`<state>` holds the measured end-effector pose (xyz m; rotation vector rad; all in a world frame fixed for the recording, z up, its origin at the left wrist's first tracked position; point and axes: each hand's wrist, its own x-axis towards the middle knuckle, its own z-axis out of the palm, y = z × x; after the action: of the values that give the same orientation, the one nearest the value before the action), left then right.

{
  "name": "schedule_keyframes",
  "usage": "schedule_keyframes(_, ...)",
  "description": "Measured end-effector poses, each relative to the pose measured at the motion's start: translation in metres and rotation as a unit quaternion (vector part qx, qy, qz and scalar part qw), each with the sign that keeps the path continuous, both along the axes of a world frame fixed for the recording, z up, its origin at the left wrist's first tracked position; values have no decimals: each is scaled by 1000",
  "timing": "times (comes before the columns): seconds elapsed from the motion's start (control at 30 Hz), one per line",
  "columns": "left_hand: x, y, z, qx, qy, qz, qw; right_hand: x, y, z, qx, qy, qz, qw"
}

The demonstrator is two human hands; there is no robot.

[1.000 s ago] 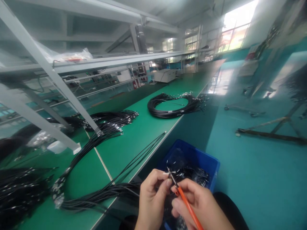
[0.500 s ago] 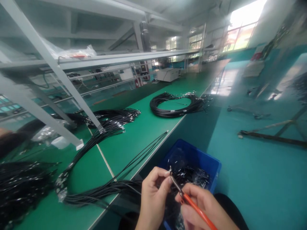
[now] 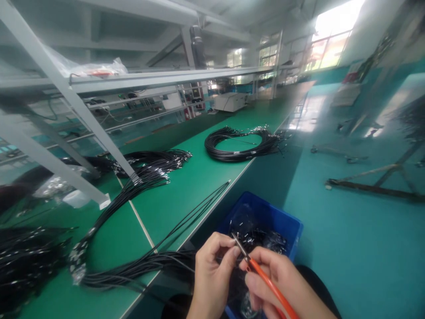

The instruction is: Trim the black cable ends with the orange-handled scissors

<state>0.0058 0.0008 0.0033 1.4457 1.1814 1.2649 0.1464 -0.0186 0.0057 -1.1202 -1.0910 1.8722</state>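
Observation:
Over a blue bin [image 3: 294, 239] of small dark and shiny pieces, my left hand [image 3: 214, 270] pinches something too small to make out between thumb and index finger. My right hand [image 3: 274, 281] is wrapped round a tool with orange handles [image 3: 270, 285]. The metal jaws of this tool meet the tip of what my left fingers pinch. Left of my hands, a bundle of black cables [image 3: 133, 270] runs across the green table [image 3: 179, 190] and over its edge, with a few thin cables pointing away from me.
A coiled ring of black cables [image 3: 239, 155] lies farther along the table. More cables [image 3: 29, 257] are heaped at the left. Slanting grey posts [image 3: 89, 119] carry a shelf [image 3: 159, 80]. A wheeled stand [image 3: 375, 188] is on the floor at right.
The tool's jaws have shifted slightly up and left, onto the small piece at my left fingertips. The whole view has drifted a little.

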Motion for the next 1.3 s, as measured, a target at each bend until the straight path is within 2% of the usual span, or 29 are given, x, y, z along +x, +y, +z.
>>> schedule_keyframes(0.1,1,2,-1,-1,19,-2,1000,2,-1,-4,-15,-53,5,998)
schedule_keyframes(0.2,1,3,0,-5,44,8,999,4,-4,-12,20,-53,-20,998)
schedule_keyframes(0.3,1,3,2,2,83,8,997,4,-7,-18,89,-47,-130,986)
schedule_keyframes(0.4,3,0,3,14,121,-9,992,2,-3,-16,139,-45,-261,954)
schedule_keyframes(0.47,5,-2,3,26,145,-22,989,-1,0,-12,157,-20,-298,941)
schedule_keyframes(0.57,7,-5,2,46,181,-25,982,-5,5,-4,135,38,-309,941)
schedule_keyframes(0.67,11,-10,1,85,222,3,971,-7,8,-1,97,83,-315,940)
schedule_keyframes(0.83,18,-18,-5,178,336,68,922,-12,10,-2,90,46,-341,935)
schedule_keyframes(0.93,18,-18,-6,173,347,82,918,-18,9,-2,118,35,-368,922)
schedule_keyframes(1.03,15,-14,-2,124,295,67,945,-16,5,-2,128,41,-351,927)
schedule_keyframes(1.13,8,-9,4,66,236,42,969,-2,1,-2,112,26,-299,947)
schedule_keyframes(1.23,1,-4,11,5,172,18,985,19,-4,-2,65,69,-175,980)
schedule_keyframes(1.3,-3,-2,14,-38,108,-6,993,29,-7,-1,33,114,-86,989)
